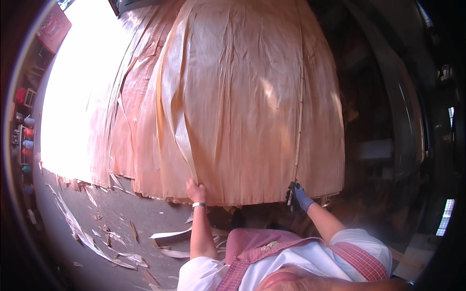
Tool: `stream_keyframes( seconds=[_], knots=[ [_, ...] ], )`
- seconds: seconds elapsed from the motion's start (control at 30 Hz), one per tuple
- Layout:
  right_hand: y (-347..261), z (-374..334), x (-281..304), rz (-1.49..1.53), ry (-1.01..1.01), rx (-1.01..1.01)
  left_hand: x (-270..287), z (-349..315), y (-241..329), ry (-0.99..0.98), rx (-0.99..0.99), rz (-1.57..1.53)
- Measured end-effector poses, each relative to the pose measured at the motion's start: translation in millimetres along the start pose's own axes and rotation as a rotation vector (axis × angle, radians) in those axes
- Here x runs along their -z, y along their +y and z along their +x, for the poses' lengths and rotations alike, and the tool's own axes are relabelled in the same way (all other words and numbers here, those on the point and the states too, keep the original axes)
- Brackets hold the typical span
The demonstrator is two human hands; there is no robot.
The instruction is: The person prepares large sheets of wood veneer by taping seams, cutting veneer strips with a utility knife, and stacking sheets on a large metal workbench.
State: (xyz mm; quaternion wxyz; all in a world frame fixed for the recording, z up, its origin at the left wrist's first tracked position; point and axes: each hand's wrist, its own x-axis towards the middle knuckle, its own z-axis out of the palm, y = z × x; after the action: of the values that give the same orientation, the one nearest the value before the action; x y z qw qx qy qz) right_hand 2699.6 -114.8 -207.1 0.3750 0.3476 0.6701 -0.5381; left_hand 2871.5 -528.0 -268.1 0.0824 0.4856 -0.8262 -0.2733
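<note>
A tall stack of thin wood veneer sheets (252,126) lies in front of me, its near edge close to my body. My bare left hand (196,190) is closed on the near end of a narrow veneer strip (181,131), which runs away from me over the top sheet with a raised, curling edge. My right hand (297,193), in a dark glove, grips a long, thin bamboo stick (299,106). The stick lies lengthwise over the sheet's right part, and its short end sticks out below my fist.
More veneer (131,111) lies to the left, where bright light washes it out. Torn veneer scraps (92,242) litter the grey floor (160,218) at the left. Coloured items (27,140) stand along the far left. The right side is dark.
</note>
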Motion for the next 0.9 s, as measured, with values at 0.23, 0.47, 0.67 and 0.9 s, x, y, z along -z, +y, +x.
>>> stream_keyframes(
  seconds=[0.23, 0.47, 0.67, 0.9],
  knots=[
    [31.6, 36.5, 41.8, -0.045, -0.015, 0.016, 30.1, 0.6, -7.7, 0.238, 0.177, -0.157],
    [24.2, 30.2, 42.3, -0.103, -0.005, 0.041, -0.1, -1.5, -34.0, -0.080, -0.079, 0.588],
    [28.5, 41.2, 55.8, -0.084, 0.018, 0.037, -14.5, 28.2, -3.2, -0.032, 0.372, 0.468],
    [32.2, 48.6, 58.1, -0.088, 0.009, 0.030, -12.5, 38.2, -25.8, -0.042, 0.348, 0.314]
  ],
)
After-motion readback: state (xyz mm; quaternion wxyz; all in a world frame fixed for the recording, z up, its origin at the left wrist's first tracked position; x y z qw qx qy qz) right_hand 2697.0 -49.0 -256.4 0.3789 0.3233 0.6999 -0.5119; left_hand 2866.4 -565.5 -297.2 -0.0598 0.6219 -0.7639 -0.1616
